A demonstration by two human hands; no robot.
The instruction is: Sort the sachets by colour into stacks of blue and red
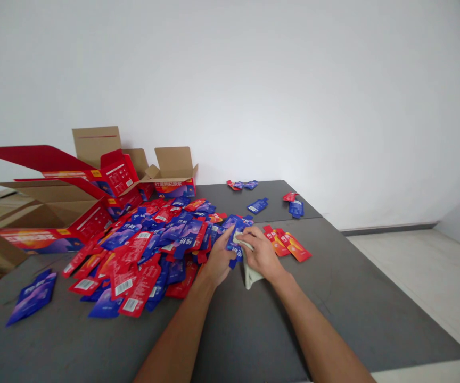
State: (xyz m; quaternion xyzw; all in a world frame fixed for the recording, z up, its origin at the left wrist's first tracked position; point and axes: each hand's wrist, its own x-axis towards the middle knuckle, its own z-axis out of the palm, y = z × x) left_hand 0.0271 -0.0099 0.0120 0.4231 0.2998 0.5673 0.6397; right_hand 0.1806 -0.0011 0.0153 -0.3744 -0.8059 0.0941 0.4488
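Observation:
Above the dark table, my left hand [219, 258] is closed on a blue pouch [235, 226] with white lettering. My right hand [262, 252] pinches a pale cloth [249, 275] that presses against the pouch's face and hangs down below my fingers. To the left, touching distance from my left hand, lies a large heap of red and blue pouches [134, 252]. Just right of my right hand, red pouches [294, 244] lie flat on the table. Part of the blue pouch is hidden behind my fingers.
Several open red cardboard boxes [90, 226] stand at the left and back left, flaps up. A few pouches [257, 206] lie farther back, others [296, 207] near the right edge. A blue pouch [34, 297] lies at front left. The dark table [358, 308] ends at right above pale floor.

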